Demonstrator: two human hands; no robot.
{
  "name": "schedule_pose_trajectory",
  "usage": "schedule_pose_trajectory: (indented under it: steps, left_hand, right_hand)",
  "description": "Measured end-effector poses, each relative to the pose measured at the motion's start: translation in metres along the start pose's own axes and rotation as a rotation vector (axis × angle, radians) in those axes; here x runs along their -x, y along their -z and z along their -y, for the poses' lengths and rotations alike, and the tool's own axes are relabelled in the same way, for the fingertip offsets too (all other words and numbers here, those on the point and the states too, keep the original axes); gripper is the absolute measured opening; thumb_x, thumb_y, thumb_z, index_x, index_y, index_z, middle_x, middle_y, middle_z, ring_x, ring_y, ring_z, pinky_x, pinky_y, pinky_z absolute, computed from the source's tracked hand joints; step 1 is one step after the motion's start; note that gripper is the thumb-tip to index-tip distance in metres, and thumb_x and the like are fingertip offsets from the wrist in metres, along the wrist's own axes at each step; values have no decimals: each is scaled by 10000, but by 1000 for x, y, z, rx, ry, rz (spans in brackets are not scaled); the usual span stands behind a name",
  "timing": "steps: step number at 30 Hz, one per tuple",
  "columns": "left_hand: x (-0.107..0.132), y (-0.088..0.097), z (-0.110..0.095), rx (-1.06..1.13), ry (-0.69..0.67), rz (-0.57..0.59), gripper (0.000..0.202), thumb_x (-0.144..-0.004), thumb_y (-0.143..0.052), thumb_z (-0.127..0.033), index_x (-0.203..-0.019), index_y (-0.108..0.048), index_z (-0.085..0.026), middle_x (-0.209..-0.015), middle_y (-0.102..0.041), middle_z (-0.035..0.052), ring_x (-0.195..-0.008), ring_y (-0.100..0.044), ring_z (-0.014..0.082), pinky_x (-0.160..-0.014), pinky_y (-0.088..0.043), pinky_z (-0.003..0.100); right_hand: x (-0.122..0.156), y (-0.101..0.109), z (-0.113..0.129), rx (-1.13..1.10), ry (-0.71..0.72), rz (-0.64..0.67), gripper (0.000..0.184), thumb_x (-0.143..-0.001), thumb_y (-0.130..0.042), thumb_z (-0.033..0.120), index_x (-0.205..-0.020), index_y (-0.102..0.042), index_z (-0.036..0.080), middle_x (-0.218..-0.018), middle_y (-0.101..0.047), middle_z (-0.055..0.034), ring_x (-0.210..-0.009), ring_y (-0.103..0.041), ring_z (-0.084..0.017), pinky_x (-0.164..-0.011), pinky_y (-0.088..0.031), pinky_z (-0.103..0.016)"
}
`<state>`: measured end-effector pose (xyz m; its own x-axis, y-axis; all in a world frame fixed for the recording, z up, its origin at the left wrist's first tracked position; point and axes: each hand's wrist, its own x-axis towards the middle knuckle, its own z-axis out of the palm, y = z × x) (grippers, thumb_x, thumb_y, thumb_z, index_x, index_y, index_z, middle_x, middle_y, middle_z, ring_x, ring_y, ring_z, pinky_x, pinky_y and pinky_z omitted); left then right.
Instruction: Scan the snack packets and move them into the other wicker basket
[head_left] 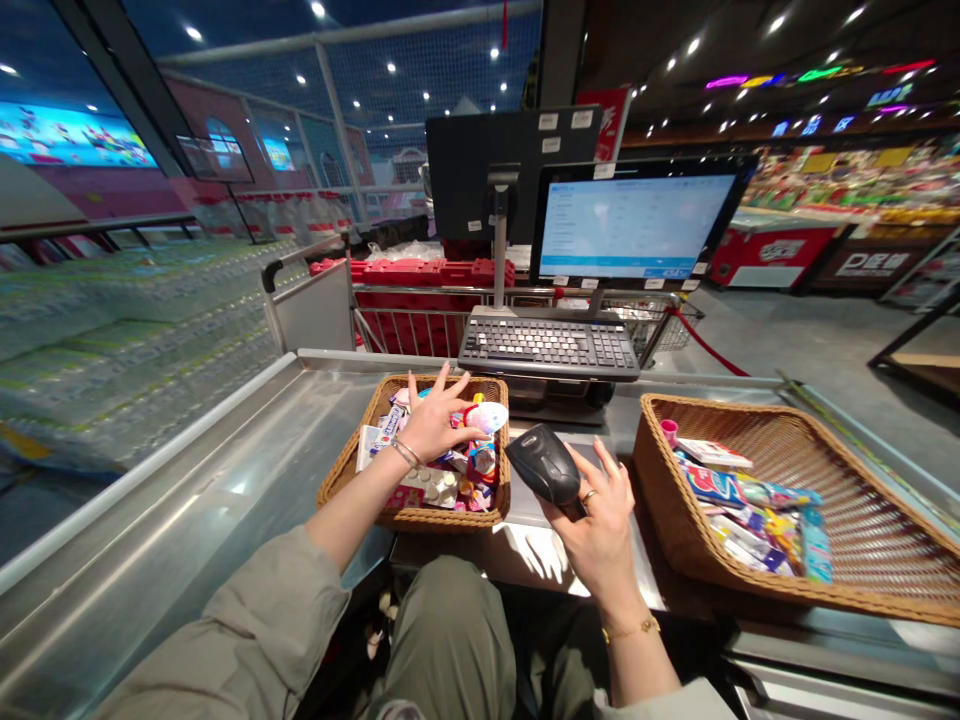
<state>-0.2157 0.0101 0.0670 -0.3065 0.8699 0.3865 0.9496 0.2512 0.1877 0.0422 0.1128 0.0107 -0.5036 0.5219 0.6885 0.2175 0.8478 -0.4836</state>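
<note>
My left hand (pixel 437 420) is over the left wicker basket (pixel 504 510), its thumb and forefinger pinching a small package with a rounded white end (pixel 491 417). The other fingers are spread. Small packaged goods fill the basket, among them a pale blister-like pack (pixel 441 487) near its front. In my right hand (pixel 600 520) is a black barcode scanner (pixel 546 465), held between the two baskets with its head turned left toward the package. The scanner's handle is mostly hidden by my fingers.
A larger wicker basket (pixel 885 500) on the right holds several packaged items, including a toothpaste-like box (pixel 709 480). Behind the scanner stand a keyboard (pixel 547 343) and a lit monitor (pixel 634 228). Beyond the metal counter (pixel 247 470) is a shopping cart (pixel 405 320) with red crates.
</note>
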Motion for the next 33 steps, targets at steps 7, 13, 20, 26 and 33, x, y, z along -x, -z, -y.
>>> schedule_pose_trajectory:
  steps: [7,13,20,26,33]
  left_hand:
    - [-2,-1,-1,0,-4,-2,482,-754,-659,-669,-1062,-722,-304,-1505,-449,47,-1484,-182,377,-1069,129,771]
    - [-4,-1,-2,-5,5,-2,468,-765,-658,-654,-1073,-723,-307,-1499,-459,49,-1480,-194,385,-1070,130,772]
    - [-4,1,-2,-4,20,5,462,-756,-678,-638,-1071,-728,-304,-1495,-461,61,-1482,-183,386,-1069,136,765]
    - [-3,0,-1,-7,16,-19,455,-757,-679,-632,-1059,-734,-296,-1490,-471,68,-1475,-207,386,-1076,151,749]
    - [-3,0,-2,-11,19,-24,442,-749,-693,-621,-1041,-736,-292,-1485,-476,65,-1476,-207,384,-1071,150,753]
  right_hand:
    - [0,2,0,-18,5,16,220,-823,-631,322,-1030,-670,257,-1290,-637,-55,-1406,-360,-333,-1110,-215,-685]
    - [-1,4,0,-38,18,35,212,-813,-650,321,-1014,-671,255,-1296,-635,-57,-1413,-350,-331,-1109,-215,-688]
    - [-1,5,0,-42,36,59,229,-814,-652,314,-1035,-661,254,-1311,-624,-59,-1419,-338,-331,-1105,-213,-692]
    - [-1,6,0,-51,69,55,251,-814,-656,306,-1059,-651,254,-1301,-629,-60,-1412,-347,-335,-1100,-214,-701]
    - [-1,5,-1,-68,56,26,215,-819,-660,311,-1025,-656,250,-1308,-624,-64,-1416,-346,-327,-1103,-215,-698]
